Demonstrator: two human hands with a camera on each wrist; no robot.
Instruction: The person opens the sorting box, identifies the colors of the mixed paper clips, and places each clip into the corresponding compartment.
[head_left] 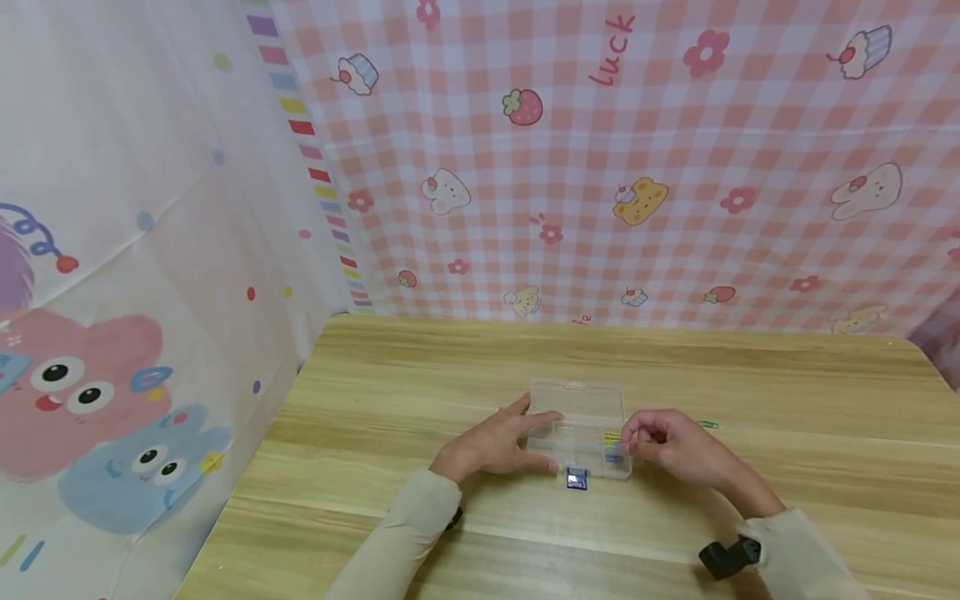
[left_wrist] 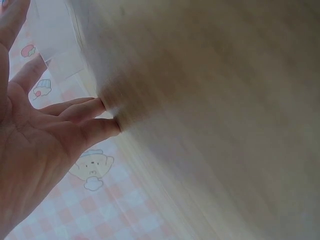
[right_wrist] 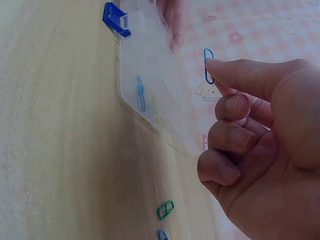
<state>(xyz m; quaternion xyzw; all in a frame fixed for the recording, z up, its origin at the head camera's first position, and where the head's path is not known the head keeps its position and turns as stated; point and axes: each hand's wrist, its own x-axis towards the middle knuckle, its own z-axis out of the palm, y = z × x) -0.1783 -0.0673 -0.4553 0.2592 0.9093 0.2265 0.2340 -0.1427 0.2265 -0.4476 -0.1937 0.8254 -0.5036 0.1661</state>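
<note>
A clear plastic compartment box stands on the table with its see-through lid raised at the back and a blue latch at its front. My left hand rests at the box's left side with fingers spread and fairly straight; in the left wrist view some fingertips touch the table. Between thumb and index finger, my right hand pinches a blue paper clip beside the box's right end. Yellow and blue paper clips lie in the right compartment.
On the wooden table, a green paper clip lies to the right of the box, with a blue one near it, partly cut off. A checkered cloth hangs behind the table, and a patterned sheet hangs at the left.
</note>
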